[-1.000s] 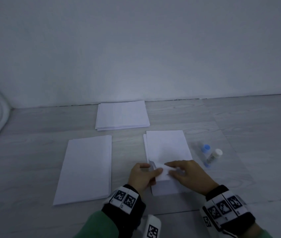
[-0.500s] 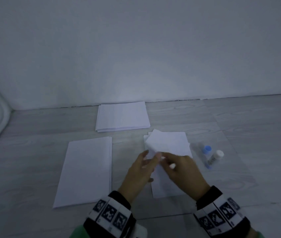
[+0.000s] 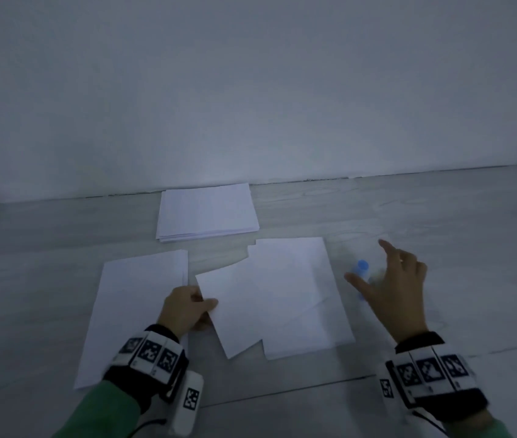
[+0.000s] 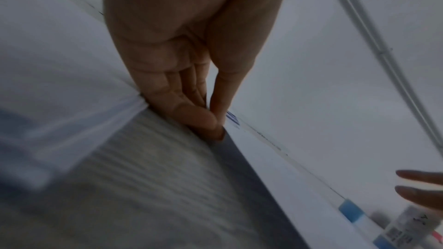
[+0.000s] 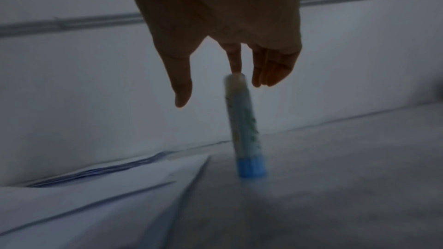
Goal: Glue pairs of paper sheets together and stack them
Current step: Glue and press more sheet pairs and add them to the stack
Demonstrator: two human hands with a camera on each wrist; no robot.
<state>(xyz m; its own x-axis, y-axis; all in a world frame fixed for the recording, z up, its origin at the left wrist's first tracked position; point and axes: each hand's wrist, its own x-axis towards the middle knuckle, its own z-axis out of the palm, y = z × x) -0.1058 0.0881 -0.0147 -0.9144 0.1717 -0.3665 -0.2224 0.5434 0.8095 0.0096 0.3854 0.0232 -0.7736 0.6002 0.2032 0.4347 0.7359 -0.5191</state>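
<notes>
The left hand (image 3: 187,308) pinches the left edge of a single loose sheet (image 3: 235,308) — thumb on top, fingers beneath — the sheet lying askew, its long axis tilted far-left to near-right, overlapping the right-hand stack (image 3: 295,279). Three paper stacks lie on the wood-grain floor (image 3: 440,222): the right-hand stack and a left stack (image 3: 137,305), both with long axes running near to far, and a far stack (image 3: 206,213) lying crosswise by the wall. The right hand (image 3: 390,279), fingers spread and holding nothing, hovers over one glue stick (image 5: 244,128) — blue-ended, lying just right of the right-hand stack.
</notes>
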